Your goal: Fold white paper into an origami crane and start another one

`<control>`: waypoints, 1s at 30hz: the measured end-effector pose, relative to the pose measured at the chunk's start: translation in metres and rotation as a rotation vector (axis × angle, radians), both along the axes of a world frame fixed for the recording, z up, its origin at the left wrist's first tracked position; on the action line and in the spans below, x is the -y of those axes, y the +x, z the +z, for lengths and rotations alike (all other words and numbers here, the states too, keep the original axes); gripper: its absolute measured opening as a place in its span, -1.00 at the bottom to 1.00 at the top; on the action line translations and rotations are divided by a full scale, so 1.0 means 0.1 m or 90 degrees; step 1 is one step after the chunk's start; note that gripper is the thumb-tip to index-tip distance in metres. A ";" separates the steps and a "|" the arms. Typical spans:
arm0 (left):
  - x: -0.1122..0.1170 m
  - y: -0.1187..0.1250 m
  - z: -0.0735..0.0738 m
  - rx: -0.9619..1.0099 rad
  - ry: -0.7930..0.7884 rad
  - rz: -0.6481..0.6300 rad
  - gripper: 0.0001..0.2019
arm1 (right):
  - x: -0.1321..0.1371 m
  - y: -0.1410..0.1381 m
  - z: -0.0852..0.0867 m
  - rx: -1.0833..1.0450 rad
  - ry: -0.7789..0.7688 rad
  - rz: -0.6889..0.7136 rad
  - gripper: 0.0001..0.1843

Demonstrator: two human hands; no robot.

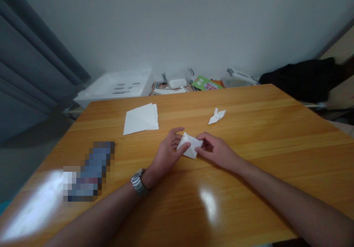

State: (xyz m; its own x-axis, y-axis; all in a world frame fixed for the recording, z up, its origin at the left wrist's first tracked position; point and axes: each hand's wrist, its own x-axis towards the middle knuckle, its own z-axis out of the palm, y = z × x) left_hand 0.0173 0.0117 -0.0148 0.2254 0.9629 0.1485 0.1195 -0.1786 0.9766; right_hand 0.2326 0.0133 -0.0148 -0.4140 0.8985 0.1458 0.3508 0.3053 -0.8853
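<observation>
A small piece of folded white paper (190, 146) is held between my two hands just above the wooden table. My left hand (170, 148), with a metal watch on the wrist, grips its left side, thumb on the front and fingers behind. At the right corner, my right hand (214, 148) pinches the paper between thumb and fingers. Beyond the right hand lies a finished-looking white paper crane (217, 116) with spread wings. Several sheets of white paper (139, 119) lie stacked farther back on the left.
The wooden table (262, 129) fills the foreground. A pixelated dark oblong object (92, 169) lies at its left. Behind the far edge are a white foam tray (116, 86), a green booklet (206, 83) and black cloth (301, 79). A grey curtain (35, 44) hangs at left.
</observation>
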 end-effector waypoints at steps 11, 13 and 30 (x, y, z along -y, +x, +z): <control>-0.01 -0.01 0.00 0.011 -0.031 0.016 -0.69 | -0.01 -0.01 -0.04 -0.104 -0.064 0.004 -0.49; -0.01 -0.01 0.00 0.005 -0.031 0.010 -0.70 | -0.02 0.00 -0.04 -0.117 -0.070 0.002 -0.49; -0.04 -0.01 -0.01 0.066 -0.058 0.081 -0.69 | -0.04 0.01 -0.02 -0.165 -0.142 -0.003 -0.69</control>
State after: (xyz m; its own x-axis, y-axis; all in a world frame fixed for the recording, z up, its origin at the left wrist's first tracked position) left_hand 0.0166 0.0156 -0.0163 0.0887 0.9932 0.0758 0.0334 -0.0790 0.9963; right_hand 0.2331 0.0171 -0.0166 -0.3850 0.9218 0.0451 0.1060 0.0927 -0.9900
